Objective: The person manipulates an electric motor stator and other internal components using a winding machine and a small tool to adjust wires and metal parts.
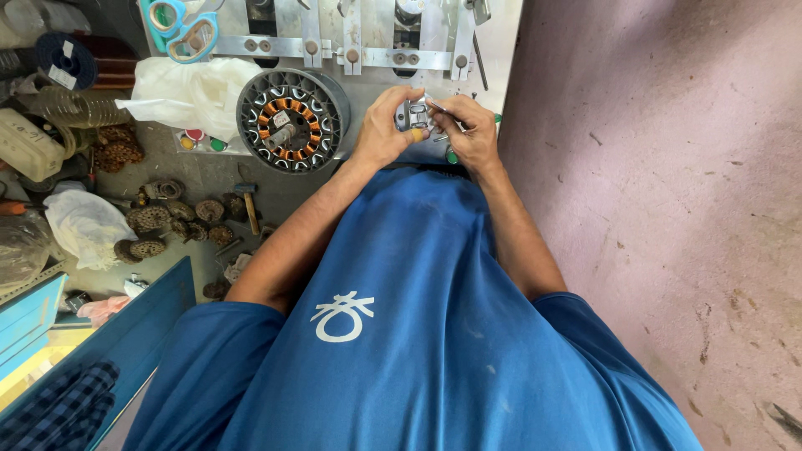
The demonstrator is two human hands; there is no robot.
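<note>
Small grey metal block-shaped part (pixel 413 114) held up between both hands, just above the near edge of the grey worktop (pixel 209 175), at chest front. Left hand (pixel 383 127) wraps it from the left side, fingers curled closed around it, thumb tip with an orange cap at its lower edge. Right hand (pixel 474 134) sits immediately to the part's right, fingers pinched together on a thin silvery rod-like tool (pixel 440 106); the tool's long axis runs from the right hand up-left toward the part's top, tip at or touching it (contact not resolvable). The part thus lies left of the right hand and is already in the left; both hands equally close. Just left of the left hand: round grey motor stator with orange copper windings (pixel 291 119), standing tilted on the worktop. Further left: crumpled white plastic bag (pixel 190 92), brown wound coils (pixel 167 221) scattered toward the left edge, a small wooden-handled hammer (pixel 248 205). Far edge: bright metal fixture with bolts (pixel 351 46), teal-handled scissors (pixel 180 29). Right of the worktop: bare pinkish floor (pixel 668 209).
</note>
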